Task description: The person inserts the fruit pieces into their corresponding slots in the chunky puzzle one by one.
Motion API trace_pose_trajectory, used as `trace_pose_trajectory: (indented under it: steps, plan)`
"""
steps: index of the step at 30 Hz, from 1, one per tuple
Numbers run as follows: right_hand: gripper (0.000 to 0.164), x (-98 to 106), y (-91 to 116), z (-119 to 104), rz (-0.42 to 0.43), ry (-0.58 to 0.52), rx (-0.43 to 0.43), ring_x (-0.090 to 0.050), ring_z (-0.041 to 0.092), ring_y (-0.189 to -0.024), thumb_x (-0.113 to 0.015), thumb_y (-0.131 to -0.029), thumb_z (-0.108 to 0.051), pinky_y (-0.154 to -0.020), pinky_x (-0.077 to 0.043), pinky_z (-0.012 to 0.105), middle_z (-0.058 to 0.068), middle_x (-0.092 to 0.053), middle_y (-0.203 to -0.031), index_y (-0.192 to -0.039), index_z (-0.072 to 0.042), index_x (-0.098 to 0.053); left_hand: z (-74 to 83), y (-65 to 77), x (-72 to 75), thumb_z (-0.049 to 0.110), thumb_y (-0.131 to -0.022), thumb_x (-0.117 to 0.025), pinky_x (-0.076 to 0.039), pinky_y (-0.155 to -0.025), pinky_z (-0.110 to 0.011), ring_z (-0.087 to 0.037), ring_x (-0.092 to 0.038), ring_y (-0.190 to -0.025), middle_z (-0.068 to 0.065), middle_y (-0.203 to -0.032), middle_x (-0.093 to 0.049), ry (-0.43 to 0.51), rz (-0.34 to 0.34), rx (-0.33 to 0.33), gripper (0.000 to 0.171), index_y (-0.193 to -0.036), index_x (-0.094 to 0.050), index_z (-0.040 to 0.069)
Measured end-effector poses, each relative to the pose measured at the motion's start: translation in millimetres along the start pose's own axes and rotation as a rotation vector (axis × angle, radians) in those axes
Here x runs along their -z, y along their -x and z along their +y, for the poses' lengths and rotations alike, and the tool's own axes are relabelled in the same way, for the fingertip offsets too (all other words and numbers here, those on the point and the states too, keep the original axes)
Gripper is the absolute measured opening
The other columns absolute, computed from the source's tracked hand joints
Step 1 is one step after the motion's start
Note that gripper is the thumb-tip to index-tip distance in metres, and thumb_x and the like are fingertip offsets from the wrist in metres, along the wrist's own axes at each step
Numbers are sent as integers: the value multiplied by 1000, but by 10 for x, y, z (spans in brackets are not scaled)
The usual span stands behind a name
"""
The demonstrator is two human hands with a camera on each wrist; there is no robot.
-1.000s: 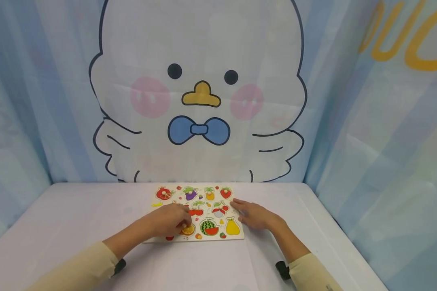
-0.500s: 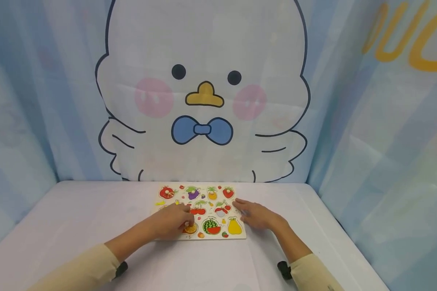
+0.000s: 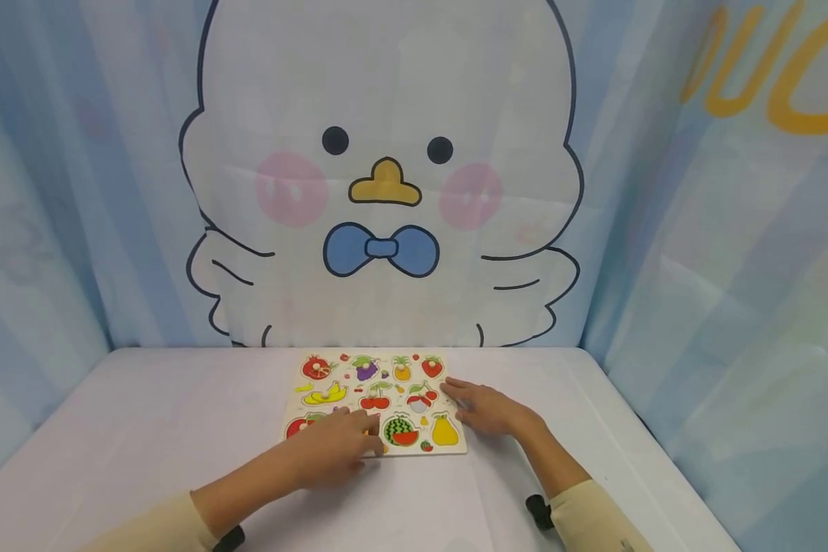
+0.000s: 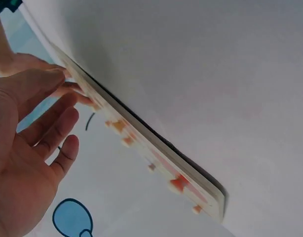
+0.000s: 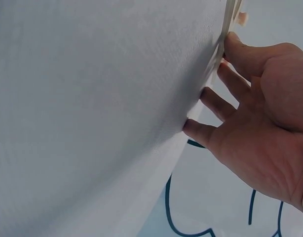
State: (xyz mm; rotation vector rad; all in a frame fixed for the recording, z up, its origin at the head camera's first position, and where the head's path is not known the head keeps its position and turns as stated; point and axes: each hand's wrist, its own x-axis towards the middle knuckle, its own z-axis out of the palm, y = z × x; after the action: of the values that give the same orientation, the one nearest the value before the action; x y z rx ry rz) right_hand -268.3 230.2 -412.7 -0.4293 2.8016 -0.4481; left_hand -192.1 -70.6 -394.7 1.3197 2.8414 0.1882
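Observation:
A wooden fruit knob puzzle board (image 3: 457, 447) lies flat on the table, its fruit pieces in place. My left hand (image 3: 334, 448) hovers at the board's front edge, holding nothing; in the left wrist view its fingers (image 4: 56, 123) are loosely bent. Beneath or behind it, part of the front row is hidden. Watermelon (image 3: 400, 432) and pear (image 3: 445, 431) pieces lie to its right, bananas (image 3: 325, 395) and cherries (image 3: 375, 400) behind it. My right hand (image 3: 486, 408) rests at the board's right edge, fingers (image 5: 218, 103) extended, thumb touching the side.
A white cloth covers the table (image 3: 179, 414). Behind it hangs a curtain (image 3: 386, 307) printed with a cartoon duck, and more curtain stands close on both sides. Small dark straps or devices (image 3: 540, 512) sit at the sleeve cuffs.
My left hand has drawn back toward me and slightly right off the orange piece, uncovering the bananas and the red piece at front left. The right hand stays at the board's edge.

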Motion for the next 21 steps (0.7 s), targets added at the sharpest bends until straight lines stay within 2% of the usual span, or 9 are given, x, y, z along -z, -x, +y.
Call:
trace_pose_trajectory:
  steps: [4,11,14,17,21]
  plan:
    - [60,-10,-1,2,-2,-5,2,-36,33,-154,-67,-101,-24,-122,-33,58,-1,-37,-168,-158,-25,-47,189,16,27,20,-90,-83,-55,-93,-25,-3,-61,-98,13,-106,-69,82,-76,-71,25,-112,-77,30]
    - [60,-14,-6,12,-1,-13,7,-36,33,-154,-67,-102,-26,-122,-33,58,-2,-37,-169,-158,-25,-47,466,9,-6,20,-94,-79,-51,-86,-10,7,-61,-91,16,-104,-73,151,-152,-276,21,-114,-78,26]
    - [60,1,-5,7,2,-7,8,-37,33,-154,-67,-102,-26,-122,-33,59,-2,-36,-169,-158,-26,-46,530,-18,-50,21,-95,-78,-49,-85,-7,10,-61,-92,17,-107,-72,185,-215,-331,23,-117,-77,27]
    - [61,10,-6,7,5,-9,4,-36,33,-155,-67,-102,-26,-122,-33,58,-2,-36,-169,-159,-26,-45,538,-74,-179,24,-97,-76,-48,-85,-7,11,-60,-91,16,-108,-72,180,-243,-408,24,-120,-76,25]
    - [60,4,-2,14,7,-13,4,-36,33,-155,-67,-102,-26,-122,-33,58,-1,-36,-169,-159,-26,-46,627,-87,-209,30,-100,-71,-47,-87,-6,10,-62,-95,12,-113,-75,166,-253,-478,25,-123,-77,22]
